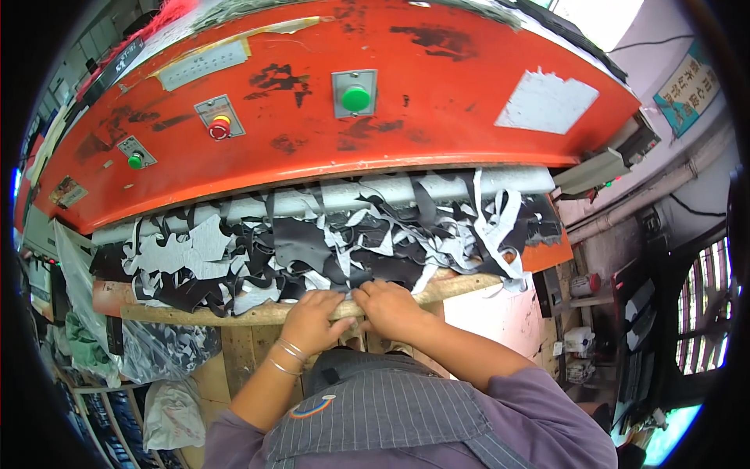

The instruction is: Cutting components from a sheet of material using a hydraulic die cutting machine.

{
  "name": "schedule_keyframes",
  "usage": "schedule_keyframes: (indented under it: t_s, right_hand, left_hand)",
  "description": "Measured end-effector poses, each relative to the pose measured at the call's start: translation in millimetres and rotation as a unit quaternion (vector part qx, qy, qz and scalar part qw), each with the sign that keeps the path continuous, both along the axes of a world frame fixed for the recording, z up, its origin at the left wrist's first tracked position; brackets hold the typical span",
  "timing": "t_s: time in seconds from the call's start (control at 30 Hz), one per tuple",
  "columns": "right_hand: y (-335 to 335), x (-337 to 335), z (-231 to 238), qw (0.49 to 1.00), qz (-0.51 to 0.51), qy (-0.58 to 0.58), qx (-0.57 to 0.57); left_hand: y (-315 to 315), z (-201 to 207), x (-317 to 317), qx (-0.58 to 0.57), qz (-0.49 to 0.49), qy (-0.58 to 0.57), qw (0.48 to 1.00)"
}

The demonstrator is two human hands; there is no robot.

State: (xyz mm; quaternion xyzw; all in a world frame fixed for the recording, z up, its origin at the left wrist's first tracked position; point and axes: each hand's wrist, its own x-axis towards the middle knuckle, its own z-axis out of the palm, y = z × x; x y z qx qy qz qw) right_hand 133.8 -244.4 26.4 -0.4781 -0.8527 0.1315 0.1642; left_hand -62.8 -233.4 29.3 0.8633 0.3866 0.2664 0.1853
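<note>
At the front wooden bar (234, 315) of a red machine, my two hands are close together. My left hand (316, 319), with bracelets at its wrist, has its fingers bent over the bar's edge. Beside it, my right hand (389, 309) is curled too, fingertips almost meeting the left's. The end of a dark grey scrap (358, 277) of sheet material, perhaps leather, reaches the fingertips; what they grip is hidden. Just beyond lies a tangled heap of cut scraps, with a larger dark grey piece (301, 244) and a pale piece (187, 254).
The red machine front (281, 133) carries green buttons (355, 98) and a red stop knob (219, 127). Beneath it runs a pale bar (258, 205). Clear plastic bags (168, 352) stand at lower left. Cluttered shelves (587, 301) are at the right.
</note>
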Motion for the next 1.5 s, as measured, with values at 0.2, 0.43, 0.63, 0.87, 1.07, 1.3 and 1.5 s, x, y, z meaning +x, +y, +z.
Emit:
schedule_keyframes:
  t_s: [0.2,0.43,0.63,0.87,1.07,1.3,1.5]
  right_hand:
    - [0.7,1.3,-12.1,0.997,-0.058,-0.017,0.049]
    - [19.2,11.4,2.5,0.998,0.011,-0.048,-0.039]
    - [153.5,30.4,61.0,0.987,-0.094,0.086,-0.096]
    - [296.3,32.1,28.9,0.967,-0.235,0.064,-0.075]
    - [266.3,35.9,11.5,0.948,-0.132,0.289,0.019]
    - [215.1,62.7,12.9,0.869,-0.047,0.382,-0.311]
    - [241.4,107.6,31.0,0.962,-0.135,0.198,-0.130]
  left_hand:
    - [-11.1,-3.3,24.7,0.022,0.096,0.048,0.994]
    - [-3.2,5.4,28.8,-0.002,0.096,0.054,0.994]
    - [52.7,32.7,12.8,-0.240,0.069,-0.026,0.968]
    - [190.2,34.9,33.3,-0.376,0.172,-0.285,0.865]
    - [249.8,20.7,55.9,-0.420,0.088,-0.462,0.776]
    - [199.8,-5.0,69.2,-0.517,0.113,-0.508,0.680]
    - [160.7,14.6,54.9,-0.541,0.178,-0.238,0.787]
